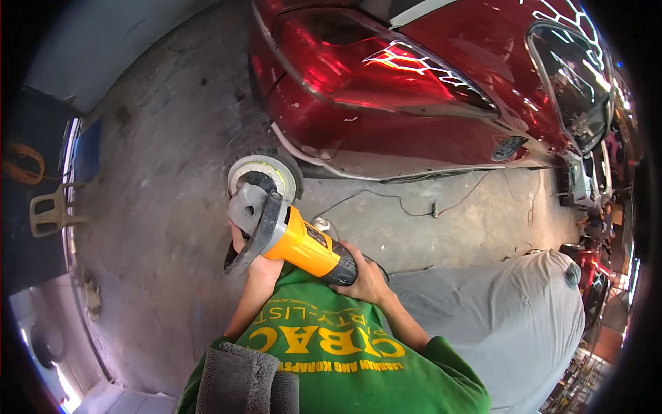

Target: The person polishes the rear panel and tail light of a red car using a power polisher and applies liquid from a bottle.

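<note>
A yellow and black rotary car polisher (310,246) is held in front of my green printed shirt (331,321). My left hand (264,266) is at its front end, around the black D-shaped handle (256,243) and partly hidden by it. My right hand (364,279) wraps the black rear body of the machine. The round polishing pad (282,176) faces away from me, over the concrete floor and apart from the car. Beyond it stands the rear corner of a dark red car (372,134), with its red tail lamp (351,67) reflecting hexagonal lights.
A cable (382,194) runs across the concrete floor (165,171) beside the car. At right, a grey cover (481,305) drapes a large object. A plastic chair (49,212) stands far left. A grey microfibre towel (232,378) hangs on my shoulder.
</note>
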Demonstrator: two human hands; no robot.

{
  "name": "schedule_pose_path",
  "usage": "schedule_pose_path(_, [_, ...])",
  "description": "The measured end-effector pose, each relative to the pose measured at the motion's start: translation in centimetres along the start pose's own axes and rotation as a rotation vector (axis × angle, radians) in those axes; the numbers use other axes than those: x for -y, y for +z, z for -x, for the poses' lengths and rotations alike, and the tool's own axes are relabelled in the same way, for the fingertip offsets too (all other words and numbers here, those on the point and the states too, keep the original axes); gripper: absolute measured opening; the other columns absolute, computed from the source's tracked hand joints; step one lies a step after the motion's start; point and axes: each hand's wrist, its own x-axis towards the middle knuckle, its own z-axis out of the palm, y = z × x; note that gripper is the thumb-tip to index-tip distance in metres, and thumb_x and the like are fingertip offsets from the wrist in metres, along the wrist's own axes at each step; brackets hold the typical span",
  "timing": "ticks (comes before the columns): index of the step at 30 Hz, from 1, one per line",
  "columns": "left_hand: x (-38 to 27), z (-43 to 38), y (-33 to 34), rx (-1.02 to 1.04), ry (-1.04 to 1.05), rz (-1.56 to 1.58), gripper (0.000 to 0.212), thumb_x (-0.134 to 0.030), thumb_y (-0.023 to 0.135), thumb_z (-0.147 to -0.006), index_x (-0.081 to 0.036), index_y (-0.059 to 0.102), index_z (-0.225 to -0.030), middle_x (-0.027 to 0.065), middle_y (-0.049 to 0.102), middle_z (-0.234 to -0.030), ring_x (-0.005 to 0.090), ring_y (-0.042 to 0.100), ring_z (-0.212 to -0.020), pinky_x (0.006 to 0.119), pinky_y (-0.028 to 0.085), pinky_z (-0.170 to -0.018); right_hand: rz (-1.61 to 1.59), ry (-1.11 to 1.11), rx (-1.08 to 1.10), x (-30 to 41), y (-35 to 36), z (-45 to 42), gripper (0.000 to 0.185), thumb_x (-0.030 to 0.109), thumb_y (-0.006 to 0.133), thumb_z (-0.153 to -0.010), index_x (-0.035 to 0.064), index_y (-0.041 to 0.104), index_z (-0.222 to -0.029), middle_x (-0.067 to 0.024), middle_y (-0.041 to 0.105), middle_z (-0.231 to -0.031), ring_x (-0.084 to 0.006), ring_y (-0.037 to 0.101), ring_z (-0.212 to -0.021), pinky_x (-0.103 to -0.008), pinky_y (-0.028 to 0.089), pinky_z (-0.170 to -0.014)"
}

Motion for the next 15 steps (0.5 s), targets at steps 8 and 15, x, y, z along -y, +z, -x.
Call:
schedule_pose_path(8, [4.7, -2.5, 4.6, -0.025, 0.051, 0.023, 0.058, -0.054, 0.034, -0.097, -0.012, 0.048, -0.135, 0.0097, 0.059, -0.126, 0.0267, 0.06, -0.112, 0.044, 0.048, -0.096, 0.012, 0.048, -0.058, -1.3, -5.2, 0.9, 0.1, 0.027, 0.086, -0.06, 0.0147, 0.033, -0.144, -0.0217, 0.065, -0.116, -0.042, 0.064, -0.102, -0.0431, 0.053, -0.092])
schedule_pose_path(15, [13.2, -2.9, 10.2, -0.173, 0.091, 0.091, 0.05, -0.046, 0.034, -0.099, -0.01, 0.054, -0.127, 0.0111, 0.064, -0.118, 0.0272, 0.063, -0.106, 0.043, 0.05, -0.094, -0.053, -0.077, -0.064, -7.1, -13.4, 1.9, 0.1, 0.023, 0.085, -0.061, 0.017, 0.03, -0.145, -0.0193, 0.062, -0.123, -0.0392, 0.063, -0.107, -0.0428, 0.052, -0.094])
